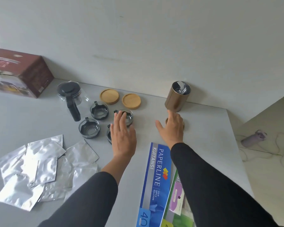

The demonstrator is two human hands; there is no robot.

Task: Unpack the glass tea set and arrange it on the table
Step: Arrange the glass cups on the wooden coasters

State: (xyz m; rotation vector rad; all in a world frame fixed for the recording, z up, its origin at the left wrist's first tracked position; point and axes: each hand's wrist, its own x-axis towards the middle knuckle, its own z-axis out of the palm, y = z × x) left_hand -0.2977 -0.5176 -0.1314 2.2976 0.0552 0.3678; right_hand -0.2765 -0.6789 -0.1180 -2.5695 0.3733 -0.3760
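Both hands flat and empty, left hand (122, 136) over near cups (125, 116), right hand (172, 128) covering a lid (184, 124); judged each cup best gripped low by its holder.

Grey table (39, 122): glass teapot (72, 99), cups (99, 112), wooden coasters (109, 96), tin (177, 96), foil sachets (44, 166), box (20, 72), receipt books (156, 182).
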